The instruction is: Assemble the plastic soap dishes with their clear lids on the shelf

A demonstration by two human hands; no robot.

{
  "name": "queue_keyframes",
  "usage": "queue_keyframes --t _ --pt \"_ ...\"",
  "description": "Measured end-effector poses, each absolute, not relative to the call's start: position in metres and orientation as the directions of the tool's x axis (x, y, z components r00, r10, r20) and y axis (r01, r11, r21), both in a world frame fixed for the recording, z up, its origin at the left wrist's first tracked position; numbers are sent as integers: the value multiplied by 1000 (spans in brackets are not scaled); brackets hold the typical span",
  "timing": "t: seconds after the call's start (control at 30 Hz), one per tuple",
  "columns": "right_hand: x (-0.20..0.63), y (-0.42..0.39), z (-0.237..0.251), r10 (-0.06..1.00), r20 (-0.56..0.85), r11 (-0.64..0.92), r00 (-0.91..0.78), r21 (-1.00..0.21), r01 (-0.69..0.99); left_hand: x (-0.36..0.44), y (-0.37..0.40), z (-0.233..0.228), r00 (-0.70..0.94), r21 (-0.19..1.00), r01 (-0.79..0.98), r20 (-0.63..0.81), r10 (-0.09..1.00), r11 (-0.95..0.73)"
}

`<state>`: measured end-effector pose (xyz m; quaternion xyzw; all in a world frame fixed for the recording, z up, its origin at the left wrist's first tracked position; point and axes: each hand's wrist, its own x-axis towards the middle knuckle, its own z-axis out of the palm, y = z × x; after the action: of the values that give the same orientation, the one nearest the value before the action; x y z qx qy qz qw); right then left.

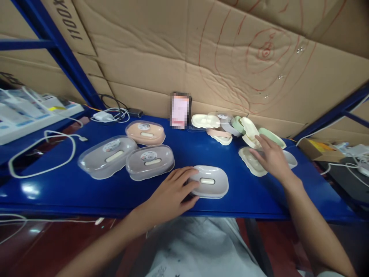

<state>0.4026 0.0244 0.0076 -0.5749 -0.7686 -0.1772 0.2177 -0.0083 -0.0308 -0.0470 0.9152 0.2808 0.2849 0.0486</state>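
Near the front of the blue surface [245,200], left hand [173,192] clasped on a grey dish [217,187], likely to steady it, left end hidden; farther right, right hand [272,156] with fingers apart over pastel pieces [249,127], contact unclear; at left, three clear-lidded dishes [163,165], perhaps grouped away from loose, overlapping, partly concealed pieces; behind, phone [180,111] propped against cardboard [144,57], screen pixelated

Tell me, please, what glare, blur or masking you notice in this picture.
In the head view, bright glare on the left part of the blue table; in the same view, shiny highlights on the gray dish beside the left hand; there too, pixelation masking the phone screen, and softness leaving the small label print unreadable.
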Motion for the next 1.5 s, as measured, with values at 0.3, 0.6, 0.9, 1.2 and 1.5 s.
queue_keyframes --t 0.3,0.6,0.9,1.2,1.5 --pt "372 24 -6 722 488 535 -490 55 843 -8 -31 -45 669 234 497 509 541 -835" --pt "344 22 -4 684 413 625 -601 94 775 -7 -31 -41 595 197 602 535 600 -773" --pt "394 -31 -16 725 495 397 -478 267 878 -7 -27 -40 590 213 605 527 612 -767" --pt "365 -28 -23 700 412 586 -583 135 799 -9 -30 -40 678 256 454 523 517 -853" --pt "392 -8 -14 834 174 528 -523 21 849 -10 -31 -39 706 236 448 498 504 -862"
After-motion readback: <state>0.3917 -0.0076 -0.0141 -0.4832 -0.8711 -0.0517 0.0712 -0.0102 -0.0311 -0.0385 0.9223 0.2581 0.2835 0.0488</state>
